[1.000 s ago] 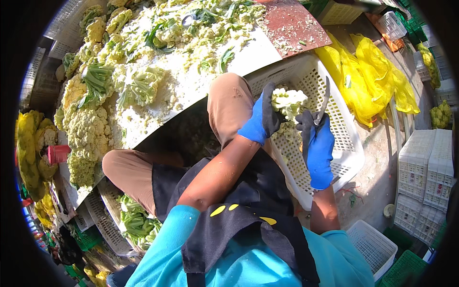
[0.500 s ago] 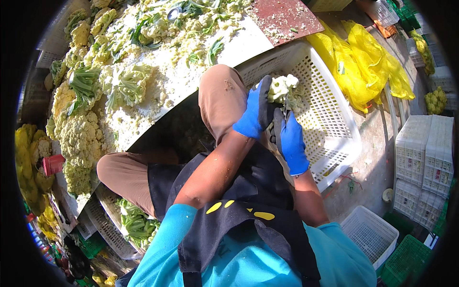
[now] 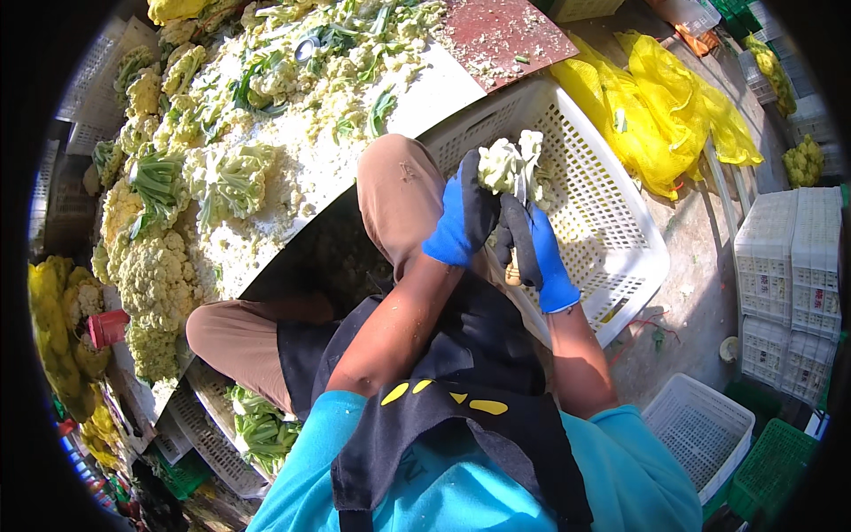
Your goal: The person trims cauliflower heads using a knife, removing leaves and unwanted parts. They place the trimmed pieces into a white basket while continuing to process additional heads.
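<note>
My left hand (image 3: 461, 215), in a blue glove with dark grey fingers, is closed round a pale cauliflower piece (image 3: 502, 167). A knife (image 3: 513, 268) is gripped in my right hand (image 3: 537, 253), gloved the same way. Its light wooden end sticks out below the fingers, and its short blade stands up against the cauliflower's right side. How deep the blade sits in the piece is hidden. Both hands meet over the near left side of a white slotted plastic basket (image 3: 651, 257). Some pale florets behind the held piece are partly covered by it.
On the left, a white tabletop (image 3: 452, 80) carries heaped cauliflower (image 3: 160, 275) and trimmings. A reddish-brown board (image 3: 505, 40) adjoins it. Yellow mesh sacks (image 3: 660, 115) lie beyond the basket. Stacked white crates (image 3: 789, 266), a white basket (image 3: 700, 434) and a green crate (image 3: 773, 470) stand right.
Both hands have shifted slightly left in view with the cauliflower. My right hand has turned, so the knife's wooden end now shows. The whole view has also shifted a little.
</note>
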A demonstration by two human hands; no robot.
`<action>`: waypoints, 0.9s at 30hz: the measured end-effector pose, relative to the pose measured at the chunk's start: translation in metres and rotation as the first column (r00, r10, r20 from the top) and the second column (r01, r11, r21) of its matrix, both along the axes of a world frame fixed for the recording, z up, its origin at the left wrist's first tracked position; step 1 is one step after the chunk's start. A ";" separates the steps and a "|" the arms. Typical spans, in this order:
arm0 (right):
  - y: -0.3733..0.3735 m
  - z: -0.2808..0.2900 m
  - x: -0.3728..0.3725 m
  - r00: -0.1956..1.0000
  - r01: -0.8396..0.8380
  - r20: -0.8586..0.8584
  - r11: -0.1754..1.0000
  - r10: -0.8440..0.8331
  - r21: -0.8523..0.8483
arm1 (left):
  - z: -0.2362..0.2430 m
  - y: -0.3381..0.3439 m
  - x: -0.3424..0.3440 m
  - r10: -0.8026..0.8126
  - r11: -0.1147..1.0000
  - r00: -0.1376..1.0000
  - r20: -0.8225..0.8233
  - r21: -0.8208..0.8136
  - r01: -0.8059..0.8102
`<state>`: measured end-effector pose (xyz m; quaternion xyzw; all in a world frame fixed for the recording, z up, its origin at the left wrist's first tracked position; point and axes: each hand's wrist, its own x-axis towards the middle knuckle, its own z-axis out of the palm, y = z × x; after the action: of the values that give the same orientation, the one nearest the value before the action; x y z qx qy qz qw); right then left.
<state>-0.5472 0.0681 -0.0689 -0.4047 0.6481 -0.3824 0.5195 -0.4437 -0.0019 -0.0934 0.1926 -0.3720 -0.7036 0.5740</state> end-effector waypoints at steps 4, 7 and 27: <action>0.012 -0.027 -0.003 0.736 -0.064 -0.666 0.967 -0.122 -0.248 | -0.004 -0.001 0.007 0.371 0.841 0.767 0.523 -0.540 -0.039; 0.013 -0.010 0.002 0.854 0.338 0.388 0.937 -0.345 0.090 | 0.011 0.004 0.001 0.294 0.932 0.698 0.653 -0.357 -0.058; 0.006 0.014 -0.025 0.891 0.170 -0.331 0.905 -0.311 -0.390 | 0.015 -0.002 0.002 -0.132 0.982 0.985 0.113 0.151 0.114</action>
<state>-0.5724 0.0743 -0.0551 -0.4731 0.7045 -0.4667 0.2488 -0.4422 -0.0039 -0.0780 0.2531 -0.3659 -0.7496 0.4901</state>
